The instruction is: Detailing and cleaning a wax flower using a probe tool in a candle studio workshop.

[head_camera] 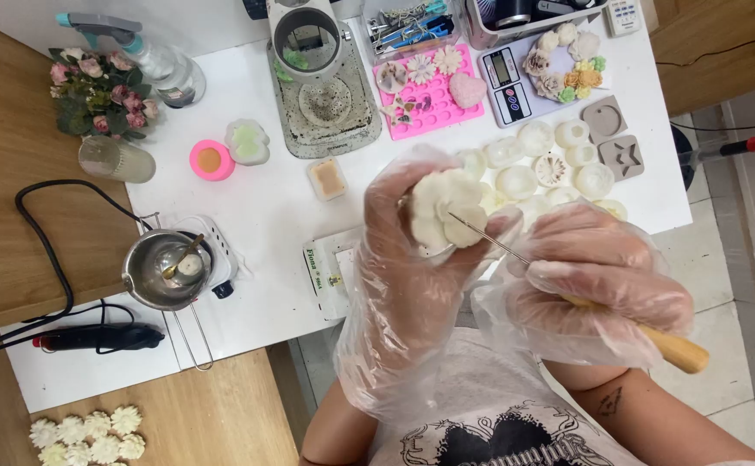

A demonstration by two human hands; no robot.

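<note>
Left hand (412, 259), gloved, grips a cream wax flower (445, 211) upright above the white table (256, 207); right hand (597, 276) clasps a wooden-handled needle tool (567, 280), its tip angled up-left, touching the petals

Melting pot (163, 269) left of wax flower (443, 210).

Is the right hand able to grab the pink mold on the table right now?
Probably not at once: the right hand grips a wooden-handled needle tool poking the white flower in the left hand. The pink mold lies uncovered beyond them.
</note>
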